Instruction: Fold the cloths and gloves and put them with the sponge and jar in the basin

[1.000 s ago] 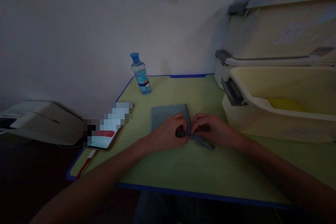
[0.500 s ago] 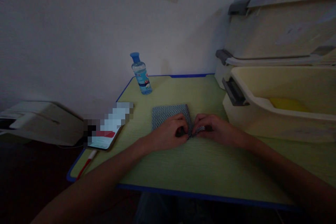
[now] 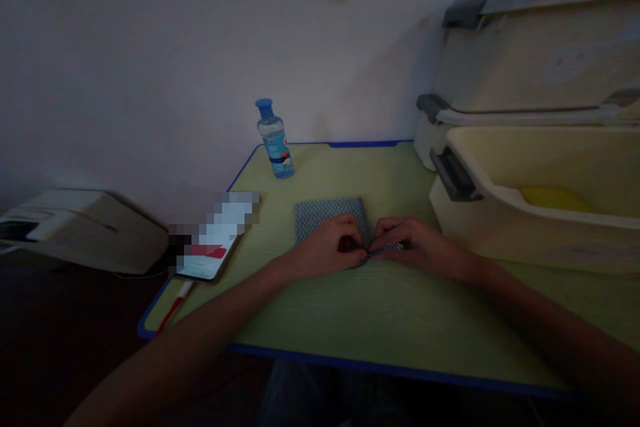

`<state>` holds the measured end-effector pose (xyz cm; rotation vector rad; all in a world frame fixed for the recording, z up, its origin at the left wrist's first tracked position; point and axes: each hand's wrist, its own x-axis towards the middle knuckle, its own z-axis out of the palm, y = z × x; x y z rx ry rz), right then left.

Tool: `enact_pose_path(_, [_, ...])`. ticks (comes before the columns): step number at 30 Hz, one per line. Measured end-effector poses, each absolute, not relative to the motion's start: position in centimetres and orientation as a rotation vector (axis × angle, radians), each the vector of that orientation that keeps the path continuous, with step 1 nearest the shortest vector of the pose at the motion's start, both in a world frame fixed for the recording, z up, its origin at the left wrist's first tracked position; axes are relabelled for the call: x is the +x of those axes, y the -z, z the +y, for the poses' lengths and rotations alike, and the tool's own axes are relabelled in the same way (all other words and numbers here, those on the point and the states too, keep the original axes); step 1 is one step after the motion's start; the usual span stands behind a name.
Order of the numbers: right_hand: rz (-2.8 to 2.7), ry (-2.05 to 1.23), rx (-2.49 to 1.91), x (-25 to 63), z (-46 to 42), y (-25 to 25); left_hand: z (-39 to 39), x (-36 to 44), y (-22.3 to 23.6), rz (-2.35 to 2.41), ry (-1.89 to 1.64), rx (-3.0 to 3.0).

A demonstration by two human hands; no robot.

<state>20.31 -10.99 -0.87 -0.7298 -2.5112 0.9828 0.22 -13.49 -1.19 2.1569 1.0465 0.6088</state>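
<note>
A grey, checked-weave cloth (image 3: pixel 327 212) lies flat and square on the table, apparently folded. My left hand (image 3: pixel 333 247) rests over its near right part, thumb and fingers curled into a pinch at the cloth's right edge. Just to the right, my right hand (image 3: pixel 407 243) pinches a narrow piece of the same patterned fabric that sticks out between thumb and fingers. The fingertips of both hands nearly meet at the cloth's near right corner. Whether that narrow piece is a corner of the cloth or a separate strip is hard to make out.
A clear bottle (image 3: pixel 277 147) with a blue cap stands at the back left. A phone (image 3: pixel 220 240) with a red-and-white cable (image 3: pixel 175 307) lies by the left edge. To the right is a cream bin (image 3: pixel 530 240) holding something yellow (image 3: pixel 555 198). The table edge (image 3: pixel 400 370) is blue.
The whole view has shifted slightly, so everything sits a little further right. Both hands keep their pinch at the cloth's corner, and slightly more of the narrow piece shows in my right fingers.
</note>
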Motion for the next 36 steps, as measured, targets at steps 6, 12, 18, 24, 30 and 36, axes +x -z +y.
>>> enact_pose_path(6, [-2.461,-1.112,-0.693,19.9,-10.7,0.9,-13.1,0.3,1.4,1.042,-0.655,2.087])
enact_pose_path(12, [-2.388,-1.130,-0.850,19.1,-10.8,1.1,-12.5,0.3,1.3,1.143,-0.790,1.516])
enact_pose_path(18, [-2.329,-1.111,-0.990,18.4,-10.9,1.0,-11.7,-0.3,1.3,1.098,-0.970,0.947])
enact_pose_path(24, [-2.241,-1.095,-1.145,17.5,-11.7,1.0,-11.3,-1.2,0.9,0.979,-0.901,0.615])
enact_pose_path(30, [-2.324,-0.867,-0.940,17.4,-11.8,1.5,-11.4,-1.4,0.8,0.889,-0.966,0.584])
enact_pose_path(36, [-2.496,-0.657,-0.658,17.6,-12.1,1.7,-11.8,-1.0,0.7,0.911,-1.021,0.587])
